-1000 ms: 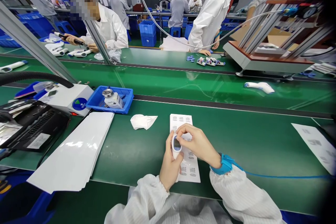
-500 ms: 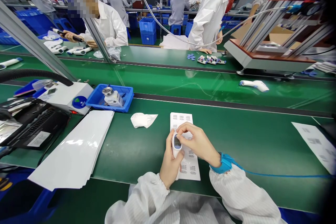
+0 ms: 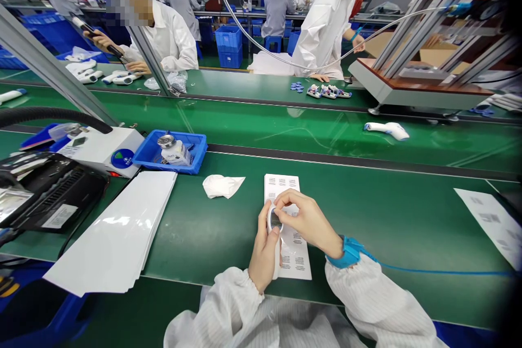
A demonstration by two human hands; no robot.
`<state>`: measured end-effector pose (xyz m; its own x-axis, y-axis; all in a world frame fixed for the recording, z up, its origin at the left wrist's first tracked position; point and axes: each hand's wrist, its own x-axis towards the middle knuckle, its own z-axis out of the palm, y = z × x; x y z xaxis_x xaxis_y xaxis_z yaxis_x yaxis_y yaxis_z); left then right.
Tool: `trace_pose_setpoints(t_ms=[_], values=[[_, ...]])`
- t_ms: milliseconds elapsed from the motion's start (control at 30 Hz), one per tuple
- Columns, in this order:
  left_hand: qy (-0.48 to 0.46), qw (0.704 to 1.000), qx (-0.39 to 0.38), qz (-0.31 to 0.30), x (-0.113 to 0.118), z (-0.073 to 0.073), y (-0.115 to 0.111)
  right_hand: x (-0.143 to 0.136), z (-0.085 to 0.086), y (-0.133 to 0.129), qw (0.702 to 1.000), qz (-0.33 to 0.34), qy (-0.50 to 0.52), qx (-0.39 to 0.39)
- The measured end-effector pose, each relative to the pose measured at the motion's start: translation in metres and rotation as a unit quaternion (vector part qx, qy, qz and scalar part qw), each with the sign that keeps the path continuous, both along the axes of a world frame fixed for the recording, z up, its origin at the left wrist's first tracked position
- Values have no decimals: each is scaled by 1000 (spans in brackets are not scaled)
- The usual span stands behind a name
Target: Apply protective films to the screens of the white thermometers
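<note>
My left hand [image 3: 264, 253] is closed around a white handheld thermometer [image 3: 270, 224], whose small dark screen faces up. The left thumb lies at the screen's lower edge. Thumb and forefinger of my right hand [image 3: 299, 220] are pinched together at the upper right rim of that screen; whatever they hold is too small to make out. Beneath both hands lies a sheet of printed labels [image 3: 296, 266], partly covered by them. A blue wrist strap [image 3: 346, 253] with a cord circles my right wrist.
Crumpled white tissue [image 3: 222, 186], a blue tray [image 3: 199, 160] with a bottle, and a stack of white sheets [image 3: 118, 228] lie leftward. Another printed sheet [image 3: 489, 223] is at right. A white thermometer [image 3: 387, 130] rides the green belt [image 3: 244, 125]. Co-workers in white work beyond.
My left thumb has shifted left, onto the screen's lower edge; my right hand has barely moved. The thermometer on the belt has travelled left. A co-worker across has raised a dark-handled object.
</note>
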<state>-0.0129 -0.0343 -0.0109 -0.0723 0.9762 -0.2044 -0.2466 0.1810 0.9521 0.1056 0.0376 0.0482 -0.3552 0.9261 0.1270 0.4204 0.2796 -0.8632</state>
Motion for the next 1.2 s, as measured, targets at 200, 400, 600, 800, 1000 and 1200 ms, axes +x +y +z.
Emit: trace_pose_setpoints(t_ms=[200, 400, 600, 800, 1000, 1200], values=[[4, 1000, 2, -5, -1, -2, 0, 0, -1, 0, 1000, 3, 1, 10], [26, 1000, 5, -15, -1, -2, 0, 0, -2, 0, 1000, 6, 0, 17], [26, 999, -20, -28, -1, 0, -1, 0, -12, 0, 1000, -4, 6, -7], [-44, 995, -76, -51, -1, 13, 5, 2, -20, -5, 1000, -12, 14, -12], [-46, 990, -120, -59, -1, 25, 20, 4, -19, -3, 999, -24, 29, -6], [-91, 988, -97, -73, -2, 19, 17, 4, -19, -5, 999, -2, 33, -16]])
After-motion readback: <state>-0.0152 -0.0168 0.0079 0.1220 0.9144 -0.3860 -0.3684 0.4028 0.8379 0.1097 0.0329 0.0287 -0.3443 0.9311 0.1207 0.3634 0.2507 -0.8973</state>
